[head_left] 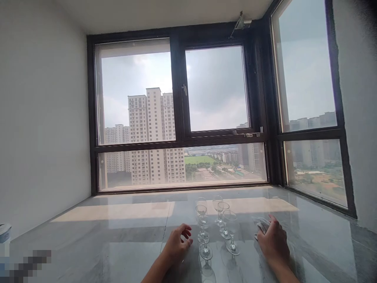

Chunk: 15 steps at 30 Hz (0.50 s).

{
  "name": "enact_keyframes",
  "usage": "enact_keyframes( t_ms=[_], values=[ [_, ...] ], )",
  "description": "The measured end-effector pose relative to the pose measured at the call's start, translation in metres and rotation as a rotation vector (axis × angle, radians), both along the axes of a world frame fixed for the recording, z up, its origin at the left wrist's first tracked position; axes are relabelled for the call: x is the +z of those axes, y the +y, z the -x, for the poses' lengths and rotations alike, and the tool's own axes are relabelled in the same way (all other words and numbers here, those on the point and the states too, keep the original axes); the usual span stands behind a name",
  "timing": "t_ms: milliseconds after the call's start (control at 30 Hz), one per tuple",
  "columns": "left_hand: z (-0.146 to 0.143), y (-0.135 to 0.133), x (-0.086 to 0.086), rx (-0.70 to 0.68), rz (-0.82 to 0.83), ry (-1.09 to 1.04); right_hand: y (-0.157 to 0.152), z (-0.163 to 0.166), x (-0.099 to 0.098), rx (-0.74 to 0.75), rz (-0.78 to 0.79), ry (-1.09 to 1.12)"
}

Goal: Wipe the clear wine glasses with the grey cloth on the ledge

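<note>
Several clear stemmed glasses stand upright on the shiny grey tiled surface in two rows. Just left of the nearest glass in the left row is my left hand, its fingers loosely curled and the thumb apart, with nothing visible in it. The nearest glass of the right row stands between my two hands. My right hand is closed on a crumpled pale cloth, resting at the surface to the right of the glasses. Part of the cloth is hidden under my fingers.
Dark-framed windows rise behind the tiled ledge, with a handle and latch on one pane. White walls bound both sides. A white container is partly in view at the left edge, above a pixelated patch.
</note>
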<state>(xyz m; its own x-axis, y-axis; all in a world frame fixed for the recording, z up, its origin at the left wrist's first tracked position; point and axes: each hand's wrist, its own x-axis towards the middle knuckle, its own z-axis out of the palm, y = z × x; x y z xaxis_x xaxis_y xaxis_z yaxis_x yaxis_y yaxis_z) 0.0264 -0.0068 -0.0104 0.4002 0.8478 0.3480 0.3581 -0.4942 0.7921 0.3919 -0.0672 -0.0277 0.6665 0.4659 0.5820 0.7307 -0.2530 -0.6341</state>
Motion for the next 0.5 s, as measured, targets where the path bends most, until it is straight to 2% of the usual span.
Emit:
enact_keyframes(
  t_ms=[133,300,500],
  values=[
    [-0.017,-0.012,-0.006,-0.049,0.027,0.082,-0.002,0.005,0.004,0.012,-0.022,0.051],
    [-0.043,-0.023,-0.015,-0.012,0.007,0.225,0.002,0.004,0.0,0.013,-0.034,0.048],
    [-0.045,-0.029,-0.006,0.01,0.016,0.271,0.003,0.001,-0.003,0.016,-0.037,0.061]
  ],
)
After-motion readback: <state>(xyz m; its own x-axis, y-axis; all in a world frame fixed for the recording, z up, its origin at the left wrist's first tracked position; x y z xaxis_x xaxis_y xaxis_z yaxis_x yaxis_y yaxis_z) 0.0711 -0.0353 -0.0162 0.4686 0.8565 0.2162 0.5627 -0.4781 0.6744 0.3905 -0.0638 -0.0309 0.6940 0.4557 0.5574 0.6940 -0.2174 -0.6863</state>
